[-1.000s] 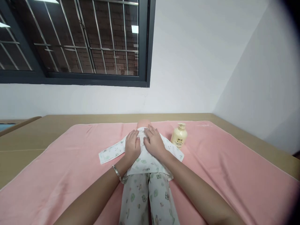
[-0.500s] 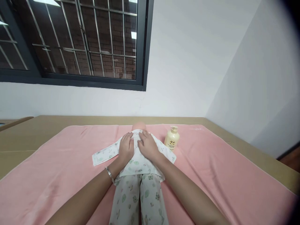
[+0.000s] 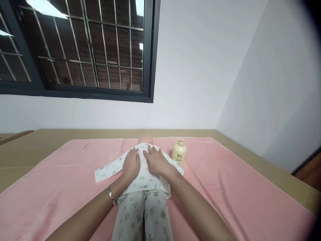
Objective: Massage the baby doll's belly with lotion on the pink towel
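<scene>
Both hands have slid a little down the doll's (image 3: 142,187) chest since a second ago, and the view has tipped so the doll sits lower and further left. Left hand (image 3: 130,164) lies flat, fingers spread, on the left side of the printed top (image 3: 147,175); right hand (image 3: 155,161) lies flat beside it, fingers spread, gripping nothing. A bracelet (image 3: 110,195) circles the left wrist. Lying on its back on the pink towel (image 3: 238,187), the doll has one sleeve (image 3: 107,169) stretched out leftward. Just right of its shoulder stands a cream pump bottle (image 3: 179,152).
</scene>
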Tool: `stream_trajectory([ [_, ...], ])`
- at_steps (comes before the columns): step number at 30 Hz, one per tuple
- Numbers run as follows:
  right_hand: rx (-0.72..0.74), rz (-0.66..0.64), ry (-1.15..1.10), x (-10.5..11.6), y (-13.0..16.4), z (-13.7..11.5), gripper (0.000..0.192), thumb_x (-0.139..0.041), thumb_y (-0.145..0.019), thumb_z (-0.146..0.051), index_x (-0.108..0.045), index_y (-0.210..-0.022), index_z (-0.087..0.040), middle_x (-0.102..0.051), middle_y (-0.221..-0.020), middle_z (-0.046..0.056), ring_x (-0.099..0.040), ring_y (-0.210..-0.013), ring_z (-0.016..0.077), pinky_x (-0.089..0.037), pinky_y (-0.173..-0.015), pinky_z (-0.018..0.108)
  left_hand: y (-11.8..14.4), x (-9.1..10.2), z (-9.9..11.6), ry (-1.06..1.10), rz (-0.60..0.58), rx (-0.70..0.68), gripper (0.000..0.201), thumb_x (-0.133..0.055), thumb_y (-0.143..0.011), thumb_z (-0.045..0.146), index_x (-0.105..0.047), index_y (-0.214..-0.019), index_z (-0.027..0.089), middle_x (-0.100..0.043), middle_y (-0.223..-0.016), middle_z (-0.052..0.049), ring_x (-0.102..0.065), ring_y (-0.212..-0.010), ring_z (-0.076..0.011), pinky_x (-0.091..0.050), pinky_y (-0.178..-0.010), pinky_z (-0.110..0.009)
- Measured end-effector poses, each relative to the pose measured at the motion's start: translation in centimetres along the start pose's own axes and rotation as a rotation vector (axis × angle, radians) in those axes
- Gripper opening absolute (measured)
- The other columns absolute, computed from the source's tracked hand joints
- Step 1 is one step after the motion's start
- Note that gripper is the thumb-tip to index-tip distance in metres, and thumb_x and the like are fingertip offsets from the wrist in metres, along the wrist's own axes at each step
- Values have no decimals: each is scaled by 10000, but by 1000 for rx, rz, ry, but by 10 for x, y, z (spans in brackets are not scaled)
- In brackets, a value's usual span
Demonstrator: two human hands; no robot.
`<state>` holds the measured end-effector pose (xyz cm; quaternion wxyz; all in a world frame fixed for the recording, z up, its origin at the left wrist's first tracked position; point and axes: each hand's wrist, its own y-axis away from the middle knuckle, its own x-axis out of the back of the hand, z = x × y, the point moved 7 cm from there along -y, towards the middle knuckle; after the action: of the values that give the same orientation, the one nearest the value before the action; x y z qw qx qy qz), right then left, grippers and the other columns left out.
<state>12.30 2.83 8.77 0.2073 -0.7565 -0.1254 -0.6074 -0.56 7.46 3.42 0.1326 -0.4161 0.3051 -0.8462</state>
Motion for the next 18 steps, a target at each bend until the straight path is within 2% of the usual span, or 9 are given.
stream_trajectory([
  [1,28,-50,6,9,8,-3,591,-485,-902,-155,-369,-1479,-207,-225,-1588,158,-224,-1454,345,-190,-1137,611,3,-1,2,-18,-25,8,454,-308,-956,287,-565,-1286,111,-561,-1373,-176,-465,-1336,-308,-378,-1110,-542],
  [4,102,-105,-64,46,36,-7,561,-415,-950,-197,-332,-1502,-254,-260,-1582,109,-230,-1460,300,-151,-1153,612,13,-3,13,-68,-90,37,510,-336,-960,341,-491,-1367,75,-461,-1457,-219,-363,-1404,-348,-313,-1133,-581],
  [6,79,-64,-107,72,53,4,562,-393,-963,-224,-303,-1517,-254,-274,-1578,82,-211,-1468,281,-117,-1170,595,19,-1,26,-86,-109,21,538,-383,-950,377,-463,-1398,90,-402,-1500,-216,-285,-1440,-365,-250,-1151,-613],
  [9,-48,98,-158,107,72,39,553,-382,-973,-262,-304,-1519,-233,-288,-1570,72,-202,-1470,246,-118,-1193,530,21,6,57,1,-134,-72,559,-418,-948,422,-423,-1438,152,-346,-1545,-166,-209,-1470,-343,-200,-1168,-623],
  [12,-220,198,-183,123,83,83,516,-359,-983,-273,-374,-1485,-157,-328,-1551,111,-213,-1467,239,-192,-1189,472,8,11,86,242,-161,-68,553,-394,-959,478,-420,-1440,208,-377,-1539,-113,-264,-1460,-299,-256,-1175,-567],
  [15,-322,239,-214,126,85,115,455,-361,-983,-272,-494,-1398,-141,-394,-1517,127,-249,-1457,249,-276,-1158,434,-14,1,105,572,-225,120,514,-341,-968,517,-511,-1359,230,-479,-1474,-93,-417,-1387,-263,-380,-1130,-475],
  [18,-377,227,-248,118,76,131,434,-353,-985,-250,-527,-1355,-104,-444,-1479,158,-291,-1442,256,-316,-1133,404,-30,-26,131,989,-438,355,614,-184,-977,554,-496,-1372,202,-450,-1494,-114,-463,-1355,-229,-434,-1092,-404],
])
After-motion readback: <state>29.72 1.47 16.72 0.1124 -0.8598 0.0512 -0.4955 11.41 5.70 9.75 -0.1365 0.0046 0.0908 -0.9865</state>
